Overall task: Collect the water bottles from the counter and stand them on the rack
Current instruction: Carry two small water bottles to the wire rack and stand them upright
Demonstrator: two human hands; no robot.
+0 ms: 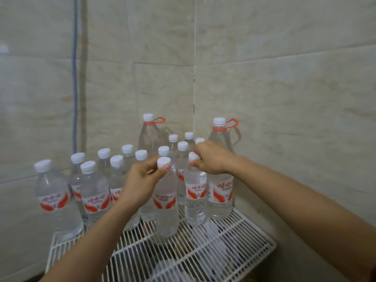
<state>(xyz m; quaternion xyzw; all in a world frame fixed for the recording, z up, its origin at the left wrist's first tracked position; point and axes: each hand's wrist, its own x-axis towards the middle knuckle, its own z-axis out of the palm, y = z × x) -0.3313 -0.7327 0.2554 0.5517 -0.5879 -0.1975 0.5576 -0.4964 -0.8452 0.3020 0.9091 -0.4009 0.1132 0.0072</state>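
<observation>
Water bottles (92, 192) with white caps and red-and-white labels stand upright in a crowd on the white wire rack (205, 251), which sits in a corner of the tiled wall (284, 88).

Head view: my left hand (140, 180) reaches in from the lower left and pinches the cap of the front bottle (165, 210) between thumb and curled fingers (166, 167). That bottle is upright near the front middle of the rack; I cannot tell whether its base rests on the wires or hangs just above them. My right hand (211, 159) comes in from the right and grips the top of the second bottle (195, 200), fingers curled round its cap and neck. This one stands upright just beside the front bottle, to its right and slightly behind it.

Behind them, near the corner, are two big bottles (149, 137) with red carrying rings at the neck, and more small ones stand between those. The rest of the small bottles are lined up in rows along the left side of the rack.
</observation>
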